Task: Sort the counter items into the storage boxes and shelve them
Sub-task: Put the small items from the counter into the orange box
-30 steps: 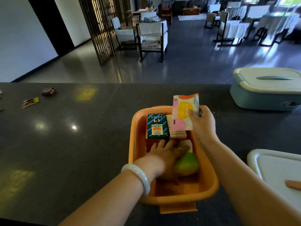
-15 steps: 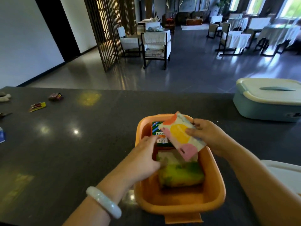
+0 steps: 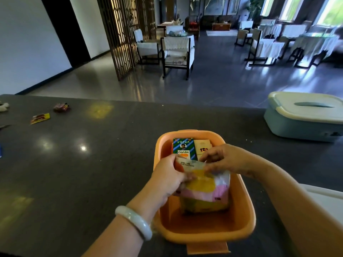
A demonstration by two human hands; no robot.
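An orange storage box point(image 3: 246, 216) stands on the dark counter point(image 3: 92, 173) in front of me. Inside it, at the far end, a blue-green striped "Golden" carton point(image 3: 182, 148) and a cream carton point(image 3: 203, 148) stand upright. A tissue pack point(image 3: 206, 186) with yellow and pink patches lies on top of a yellow-green pack point(image 3: 202, 205). My left hand point(image 3: 168, 178) grips the tissue pack's left edge, and my right hand point(image 3: 225, 158) pinches its far edge.
A blue storage box with a cream lid point(image 3: 304, 115) stands at the right. A white lid point(image 3: 326, 199) lies at the near right. Small snack packets point(image 3: 39, 118) point(image 3: 62, 107) lie at the far left of the counter. Beyond the counter are chairs and tables.
My right hand brought the tissue pack down from above the box into it, onto the yellow-green pack. My left hand rose off the lower items and took the pack's left edge.
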